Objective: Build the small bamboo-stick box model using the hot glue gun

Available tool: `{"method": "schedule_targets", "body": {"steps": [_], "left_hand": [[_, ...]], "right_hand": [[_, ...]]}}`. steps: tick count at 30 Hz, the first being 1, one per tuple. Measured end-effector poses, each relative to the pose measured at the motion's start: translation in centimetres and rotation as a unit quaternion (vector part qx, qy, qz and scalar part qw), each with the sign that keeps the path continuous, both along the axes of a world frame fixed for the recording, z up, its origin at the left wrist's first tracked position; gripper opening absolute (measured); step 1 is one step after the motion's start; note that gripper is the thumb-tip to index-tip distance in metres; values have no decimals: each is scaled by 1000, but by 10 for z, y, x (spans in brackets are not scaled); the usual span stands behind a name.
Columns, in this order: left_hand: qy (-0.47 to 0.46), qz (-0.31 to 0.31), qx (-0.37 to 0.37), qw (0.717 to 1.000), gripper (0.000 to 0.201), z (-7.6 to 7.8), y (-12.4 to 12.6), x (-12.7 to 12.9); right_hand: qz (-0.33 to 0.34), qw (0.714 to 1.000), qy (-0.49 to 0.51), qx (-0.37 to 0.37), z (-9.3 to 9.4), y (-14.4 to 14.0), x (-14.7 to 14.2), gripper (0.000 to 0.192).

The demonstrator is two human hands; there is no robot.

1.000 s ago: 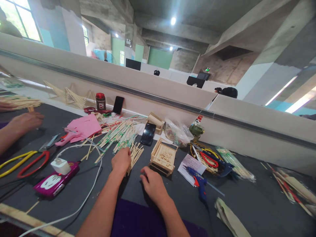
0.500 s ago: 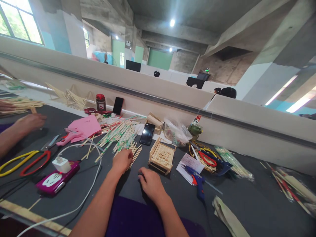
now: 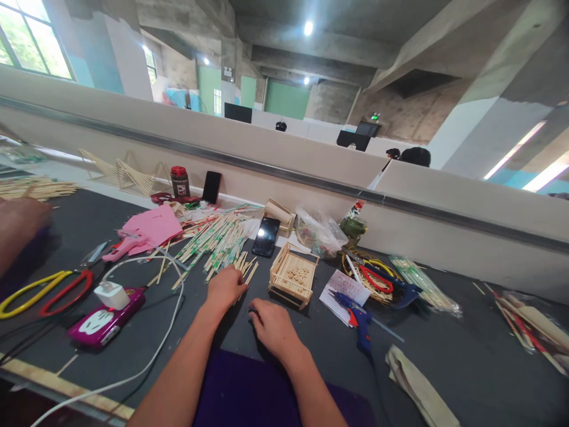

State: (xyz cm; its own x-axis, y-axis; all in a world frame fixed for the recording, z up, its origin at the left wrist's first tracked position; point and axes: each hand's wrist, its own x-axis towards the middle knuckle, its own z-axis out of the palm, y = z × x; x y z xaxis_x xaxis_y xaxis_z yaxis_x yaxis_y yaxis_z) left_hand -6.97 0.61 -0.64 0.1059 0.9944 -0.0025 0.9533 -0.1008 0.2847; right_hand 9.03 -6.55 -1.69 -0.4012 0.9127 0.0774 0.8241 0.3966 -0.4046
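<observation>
Dark felt covers the long workbench [image 3: 444,362] where I sit, a purple cloth [image 3: 249,391] nearest me; my right hand [image 3: 272,325] rests knuckles-up on the felt, fingers curled under, and whether they pinch anything I cannot tell; my left hand [image 3: 226,286] lies just ahead on the near end of the short cut sticks [image 3: 246,270], fingers bent down onto them, seemingly to keep the bundle from rolling; beside my right hand stands the small stick-built box [image 3: 293,277], open side up and within reach; a blue glue gun [image 3: 358,320] lies to its right on a paper slip, nozzle off the felt; left of me a charger sits on a magenta phone [image 3: 104,320], near yellow and red cutters [image 3: 44,287]; farther back, long wrapped sticks [image 3: 213,234] fan out beside a black phone [image 3: 265,236]; a co-worker's hand [image 3: 18,219] blurs at far left.
</observation>
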Motion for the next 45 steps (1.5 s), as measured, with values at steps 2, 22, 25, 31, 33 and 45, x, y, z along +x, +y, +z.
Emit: {"method": "schedule_targets", "body": {"steps": [2,22,25,31,33,45], "left_hand": [[3,-5,8,1000,14,-1,-1,3],[-271,98,40,957,21,7,0,4],[-398,46,14,916,34,16,-4,9],[-695,-105,-245,668,30,23,-25,34],[-692,-131,-287,649,29,22,-30,40],[-631,-187,-339,672,30,21,-36,47]], "right_hand": [[-1,1000,-5,0,0,0,0,17],[0,992,123,10,5,0,1,19],[-35,961,272,21,10,1,3,25],[-162,844,512,1,20,10,23,37],[-165,793,586,-23,24,13,31,40],[-166,667,724,-57,32,17,46,32]]}}
